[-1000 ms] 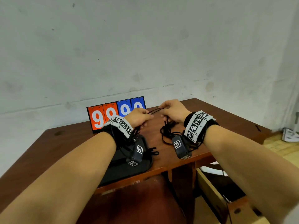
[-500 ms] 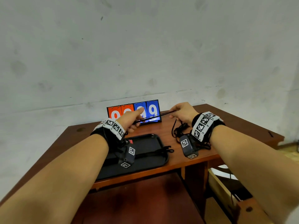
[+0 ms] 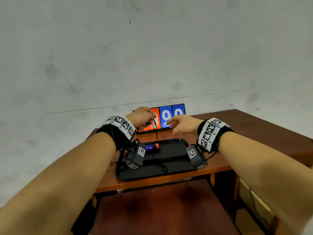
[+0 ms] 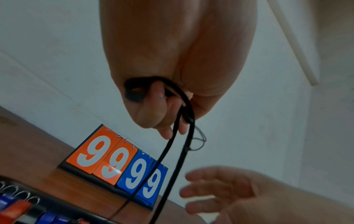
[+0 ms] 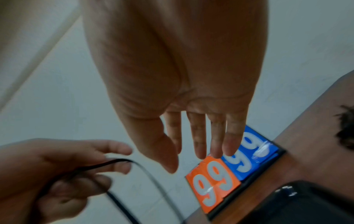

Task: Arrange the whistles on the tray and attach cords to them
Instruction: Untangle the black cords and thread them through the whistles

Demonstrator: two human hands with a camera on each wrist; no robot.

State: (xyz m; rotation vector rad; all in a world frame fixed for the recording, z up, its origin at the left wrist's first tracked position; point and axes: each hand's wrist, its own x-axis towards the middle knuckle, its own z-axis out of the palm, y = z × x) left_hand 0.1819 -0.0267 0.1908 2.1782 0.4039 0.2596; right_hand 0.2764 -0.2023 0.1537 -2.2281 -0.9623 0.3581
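My left hand (image 3: 143, 118) is raised above the table and grips a black cord (image 4: 184, 121), which hangs down in a loop toward the black tray (image 3: 174, 145). Blue and red whistles (image 3: 153, 146) lie at the tray's far left. In the left wrist view the cord (image 4: 168, 151) passes between my curled fingers. My right hand (image 3: 179, 124) hovers beside the left with fingers spread and holds nothing; the right wrist view shows its fingers (image 5: 199, 136) straight. The cord (image 5: 134, 165) also shows there in my left hand (image 5: 67, 171).
A flip scoreboard (image 3: 169, 116) showing orange and blue nines stands at the back of the wooden table (image 3: 254, 129) against the wall. A dark tangle of cords (image 5: 346, 125) lies on the table to the right. The table's front edge is near my forearms.
My right hand has let go of the cord and opened. My left hand has lifted the cord higher, so it now hangs down over the tray. The head view has tilted up.
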